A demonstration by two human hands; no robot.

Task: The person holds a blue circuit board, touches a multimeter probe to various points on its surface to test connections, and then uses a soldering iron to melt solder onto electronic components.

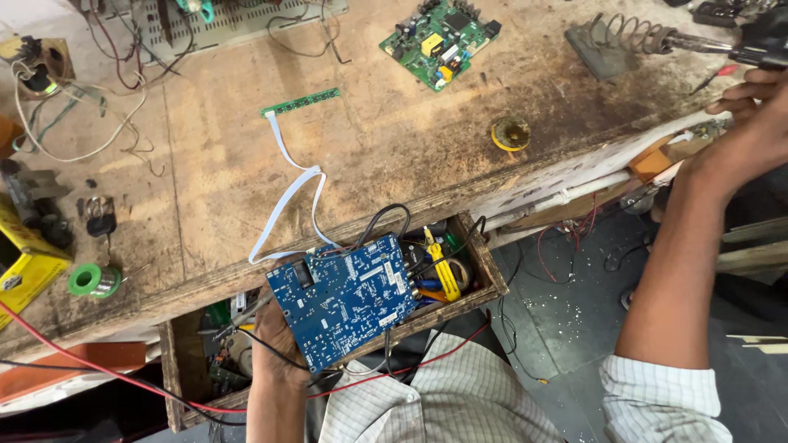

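nearest the camera, the left hand (275, 340) grips a blue circuit board (345, 297) from beneath, fingers wrapped around its lower left edge, holding it tilted over an open wooden drawer (491, 275) set under the bench edge. black and red wires (386, 371) trail from the board down across the checked shirt. in the drawer behind the board lie yellow-handled tools (444, 269) and other clutter too jumbled to tell apart. a white ribbon cable (289, 193) runs from the board's top edge up over the worn wooden workbench (394, 139) to a narrow green strip board (300, 102). to the left on the bench sits a green spool of solder (94, 280), with a yellow box (20, 262) just beside it at the edge. farther out, a small round yellow tin (510, 133) rests near the bench's right edge, and a green circuit board (441, 41) lies well beyond it. at the far right, the right hand (751, 107) is raised, closed around the dark handle of a soldering iron (739, 47) whose tip sits in a coiled wire stand (620, 41).
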